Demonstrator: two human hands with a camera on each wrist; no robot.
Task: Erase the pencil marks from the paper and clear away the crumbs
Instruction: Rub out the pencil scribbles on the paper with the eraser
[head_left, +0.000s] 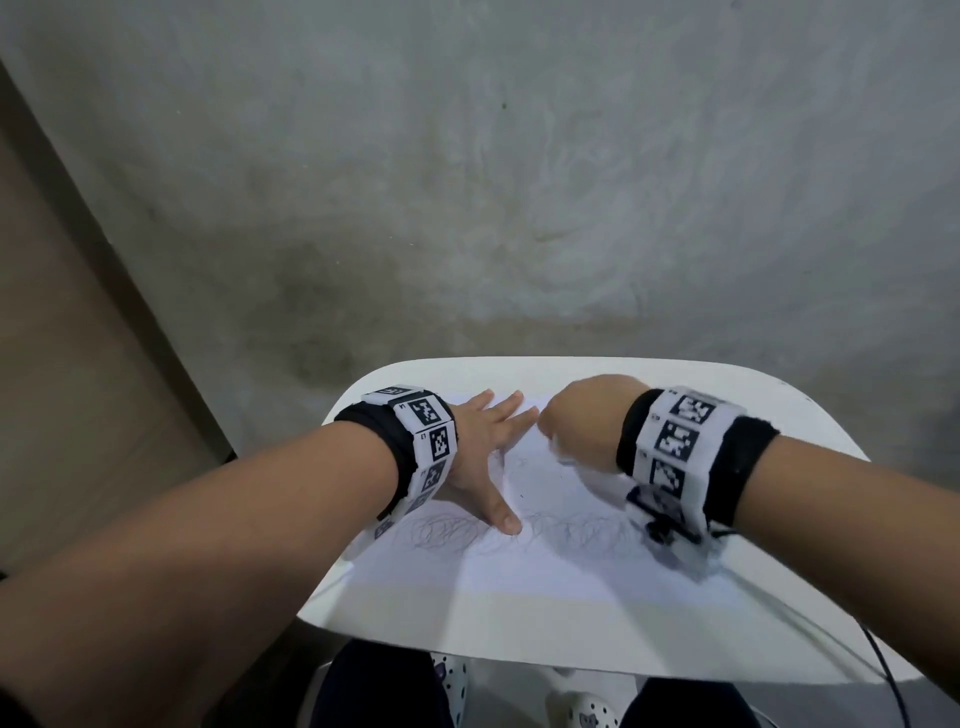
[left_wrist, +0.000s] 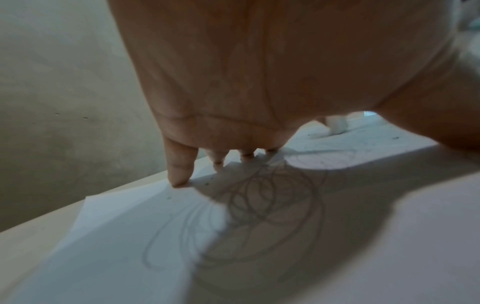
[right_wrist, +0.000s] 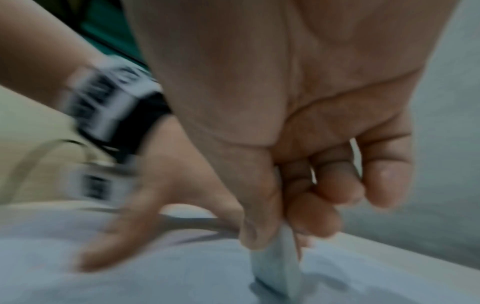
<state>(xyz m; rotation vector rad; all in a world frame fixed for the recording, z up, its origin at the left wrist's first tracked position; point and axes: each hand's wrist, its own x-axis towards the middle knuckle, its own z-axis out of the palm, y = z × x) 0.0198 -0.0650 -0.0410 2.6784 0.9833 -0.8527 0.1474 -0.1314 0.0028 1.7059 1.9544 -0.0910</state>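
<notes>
A white sheet of paper (head_left: 530, 571) with looping pencil scribbles (head_left: 576, 527) lies on a small white table (head_left: 810, 415). My left hand (head_left: 488, 452) lies flat on the paper's left part, fingers spread and straight, thumb (head_left: 506, 519) pressing near the scribbles. In the left wrist view its fingertips (left_wrist: 179, 179) touch the paper (left_wrist: 124, 236) beside the pencil loops (left_wrist: 275, 203). My right hand (head_left: 582, 421) is curled over the far middle of the sheet. In the blurred right wrist view it pinches a white eraser (right_wrist: 279, 267) whose tip touches the paper (right_wrist: 130, 283).
The table's rounded far edge (head_left: 519, 361) is just beyond the hands, with grey concrete floor (head_left: 467, 182) past it. A black cable (head_left: 883, 670) runs off the right wrist over the table's near right. My knees and spotted footwear (head_left: 452, 680) show below the near edge.
</notes>
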